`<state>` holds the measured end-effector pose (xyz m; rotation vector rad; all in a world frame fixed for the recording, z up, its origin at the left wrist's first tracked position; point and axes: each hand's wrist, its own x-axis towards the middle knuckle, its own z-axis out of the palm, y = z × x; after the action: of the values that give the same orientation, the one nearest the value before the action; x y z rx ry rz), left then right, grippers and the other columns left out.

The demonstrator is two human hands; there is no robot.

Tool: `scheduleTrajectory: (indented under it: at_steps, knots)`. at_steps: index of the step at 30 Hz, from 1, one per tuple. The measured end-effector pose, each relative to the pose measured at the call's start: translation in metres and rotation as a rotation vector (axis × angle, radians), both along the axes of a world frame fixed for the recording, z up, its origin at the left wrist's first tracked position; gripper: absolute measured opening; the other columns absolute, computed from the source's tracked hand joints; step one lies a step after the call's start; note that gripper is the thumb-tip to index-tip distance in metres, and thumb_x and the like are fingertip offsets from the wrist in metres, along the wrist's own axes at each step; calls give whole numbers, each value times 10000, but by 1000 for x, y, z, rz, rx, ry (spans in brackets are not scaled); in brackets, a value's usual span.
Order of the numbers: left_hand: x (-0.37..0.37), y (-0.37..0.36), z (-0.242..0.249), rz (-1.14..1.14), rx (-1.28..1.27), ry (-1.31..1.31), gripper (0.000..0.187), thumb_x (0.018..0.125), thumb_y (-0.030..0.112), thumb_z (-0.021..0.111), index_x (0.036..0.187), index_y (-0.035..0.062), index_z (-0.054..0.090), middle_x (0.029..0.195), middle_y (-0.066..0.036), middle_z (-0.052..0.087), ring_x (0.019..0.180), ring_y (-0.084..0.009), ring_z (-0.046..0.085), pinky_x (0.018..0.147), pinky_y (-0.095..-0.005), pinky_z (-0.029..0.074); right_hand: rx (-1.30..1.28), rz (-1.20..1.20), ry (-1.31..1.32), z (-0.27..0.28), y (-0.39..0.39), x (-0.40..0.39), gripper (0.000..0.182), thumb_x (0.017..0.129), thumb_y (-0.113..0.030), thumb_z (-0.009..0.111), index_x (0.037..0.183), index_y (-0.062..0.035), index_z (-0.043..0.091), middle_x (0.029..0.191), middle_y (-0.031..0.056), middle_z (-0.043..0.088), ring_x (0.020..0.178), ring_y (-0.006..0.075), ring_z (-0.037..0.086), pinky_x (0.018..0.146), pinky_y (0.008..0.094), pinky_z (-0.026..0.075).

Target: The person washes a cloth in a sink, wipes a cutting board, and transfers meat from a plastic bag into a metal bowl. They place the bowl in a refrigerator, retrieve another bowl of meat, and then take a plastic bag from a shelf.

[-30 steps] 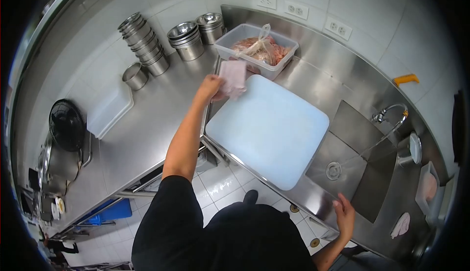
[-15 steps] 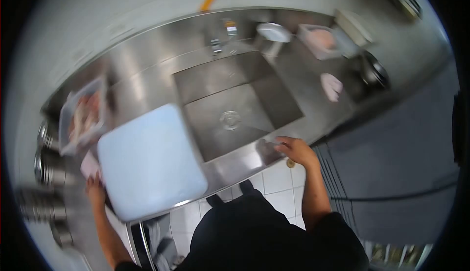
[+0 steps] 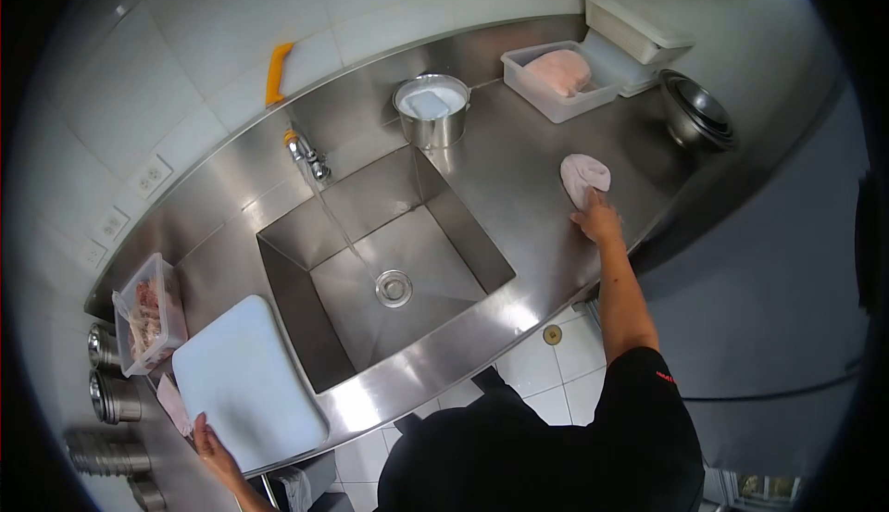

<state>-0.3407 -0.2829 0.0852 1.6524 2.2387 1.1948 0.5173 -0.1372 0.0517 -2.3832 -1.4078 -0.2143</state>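
My right hand (image 3: 600, 222) reaches over the steel counter, fingertips at the near edge of a crumpled pale pink cloth (image 3: 585, 175). Its thumb stands apart, and the cloth lies on the counter. My left hand (image 3: 213, 449) rests at the near left edge of a pale blue cutting board (image 3: 245, 382), fingers stretched out and holding nothing. Just past those fingers, a second pink cloth (image 3: 173, 405) lies partly beside the board. Between the hands is a steel sink (image 3: 370, 262), where water runs from the tap (image 3: 306, 153) toward the drain.
A steel pot (image 3: 433, 128) of foamy liquid stands behind the sink. Farther right are a plastic tub (image 3: 560, 95) with pink meat and stacked metal bowls (image 3: 694, 114). At left sit a tub (image 3: 153, 318) of meat pieces and several steel containers (image 3: 113, 396).
My right hand has moved from the sink's front edge to the right-hand cloth. My left hand has come off the left cloth to the board's edge. Water now visibly runs; the view has turned.
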Motion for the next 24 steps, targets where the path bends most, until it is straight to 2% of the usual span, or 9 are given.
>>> scheduleTrajectory:
  at_steps: [2,6,10,12,13,15,18,21,24]
  knots:
    - [82,13,18,-54,-42,13,291,965,86,496,1218,-5,609,1205,-149,634,1163,-253,565,1023,-350,402,-72,-35,-21,-15,17,23,349,861,-219,573,1158,-46,633,1133,200,644,1050,370,604,922,462,457]
    - [257,63,49,-301,-219,-129,254,958,117,524,1152,28,661,1173,-124,659,1115,-234,598,978,-337,443,-24,458,183,-14,56,5,309,885,-206,474,1069,-24,642,974,248,655,911,411,626,819,499,477]
    - [393,117,67,-753,-364,82,304,927,204,582,1222,152,635,1196,-124,641,1046,-306,619,845,-360,519,-110,722,316,75,74,-62,371,916,-313,475,1022,7,631,828,279,637,799,445,616,726,503,475]
    - [439,138,60,-851,-433,-26,484,907,227,615,1376,187,500,1372,-118,530,1215,-317,540,932,-390,496,-136,762,349,131,71,-87,416,915,-365,511,1022,21,623,821,281,636,797,439,619,706,486,481]
    - [457,150,51,-927,-359,-44,599,897,270,634,1443,185,403,1446,-126,450,1274,-320,487,994,-405,456,-149,793,353,160,65,-98,431,895,-387,556,998,25,627,816,280,635,781,439,616,694,476,481]
    - [488,167,38,-923,-150,-42,680,875,312,653,1456,125,353,1423,-204,442,1325,-347,415,1080,-400,367,-113,881,356,201,57,-113,451,863,-409,622,961,31,634,803,274,634,753,435,613,680,462,483]
    - [519,182,34,-766,-3,-79,700,852,314,678,1439,87,372,1361,-212,501,1262,-354,481,1034,-416,401,-4,1011,388,232,49,-131,457,828,-405,677,957,33,642,798,254,639,741,419,618,690,450,488]
    - [508,196,27,-708,18,-187,661,826,294,712,1385,61,447,1179,-204,617,1079,-336,595,923,-402,463,62,1022,379,250,46,-134,449,821,-368,689,1035,22,636,846,219,652,792,385,628,734,429,491]
    - [472,210,9,-651,-105,-425,495,811,271,743,1221,44,582,948,-128,674,855,-231,636,781,-342,494,170,1048,267,253,47,-112,341,848,-247,656,1087,-4,631,930,165,654,862,319,634,762,389,491]
